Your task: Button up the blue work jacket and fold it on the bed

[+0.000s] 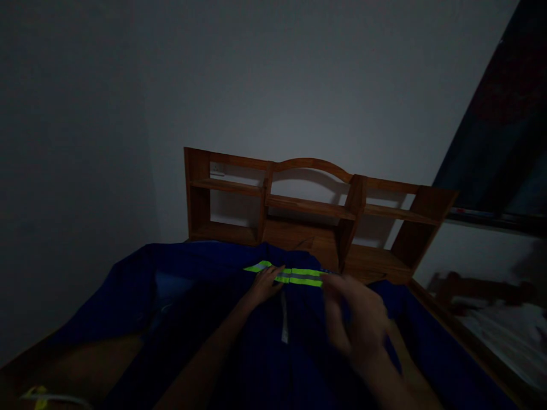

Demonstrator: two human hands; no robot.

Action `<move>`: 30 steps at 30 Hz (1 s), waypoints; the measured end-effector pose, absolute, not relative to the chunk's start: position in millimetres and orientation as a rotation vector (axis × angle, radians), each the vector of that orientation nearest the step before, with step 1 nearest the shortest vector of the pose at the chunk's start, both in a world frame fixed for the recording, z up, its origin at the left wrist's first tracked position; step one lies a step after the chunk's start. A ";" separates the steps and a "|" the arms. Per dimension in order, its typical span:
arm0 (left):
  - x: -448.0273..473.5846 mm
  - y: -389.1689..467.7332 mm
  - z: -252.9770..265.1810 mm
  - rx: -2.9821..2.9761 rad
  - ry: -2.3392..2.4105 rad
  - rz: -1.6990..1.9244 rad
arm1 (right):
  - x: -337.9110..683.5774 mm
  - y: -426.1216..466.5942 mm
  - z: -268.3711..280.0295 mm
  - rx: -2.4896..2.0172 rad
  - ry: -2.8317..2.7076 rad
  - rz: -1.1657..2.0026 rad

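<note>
A dark blue work jacket [316, 341] is spread out in front of me, its sleeves reaching to both sides. A yellow-green and silver reflective strip [305, 277] crosses it. My left hand [265, 286] lies on the jacket at the strip's left part, fingers stretched out along the cloth. Over the jacket's right side hovers my right hand [359, 319], blurred by motion; its thumb is apart from the bent fingers and nothing shows between them. A narrow pale strip [284, 319], perhaps a tag, lies on the cloth between the hands.
Behind the jacket stands a wooden headboard [310, 206] with open shelves, against a pale wall [273, 85]. A yellow item with a pale cord [55, 397] is at the lower left. Whitish cloth [508, 330] and a dark window [504, 125] are on the right. The room is dim.
</note>
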State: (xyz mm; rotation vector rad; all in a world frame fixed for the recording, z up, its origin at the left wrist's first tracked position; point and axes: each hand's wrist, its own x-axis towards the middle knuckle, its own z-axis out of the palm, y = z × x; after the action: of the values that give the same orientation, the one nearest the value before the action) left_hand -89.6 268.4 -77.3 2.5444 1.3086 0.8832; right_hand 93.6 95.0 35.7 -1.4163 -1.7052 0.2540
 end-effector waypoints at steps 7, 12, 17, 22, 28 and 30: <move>-66.6 266.7 -71.8 2.584 1.530 0.823 | 108.8 222.1 -35.2 -1.545 -1.965 -0.010; -64.9 271.7 -65.2 2.539 1.514 0.752 | 116.6 244.1 -69.8 -1.649 -2.026 0.035; -64.6 269.8 -64.0 2.597 1.506 0.768 | 116.5 247.5 -66.1 -1.648 -2.036 0.033; -64.9 266.5 -64.8 2.638 1.510 0.752 | 118.2 246.5 -70.0 -1.601 -2.052 -0.003; -60.5 265.3 -63.4 2.605 1.556 0.925 | 119.1 242.1 -66.9 -1.515 -2.014 0.062; -60.1 267.2 -59.7 2.541 1.561 1.055 | 120.3 242.0 -65.4 -1.506 -1.977 0.106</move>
State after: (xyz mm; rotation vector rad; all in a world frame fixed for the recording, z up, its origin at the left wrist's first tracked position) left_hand -60.1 267.2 -59.7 2.5411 1.5610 1.0554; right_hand 120.3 242.0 -65.4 -1.5059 -1.9771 0.1060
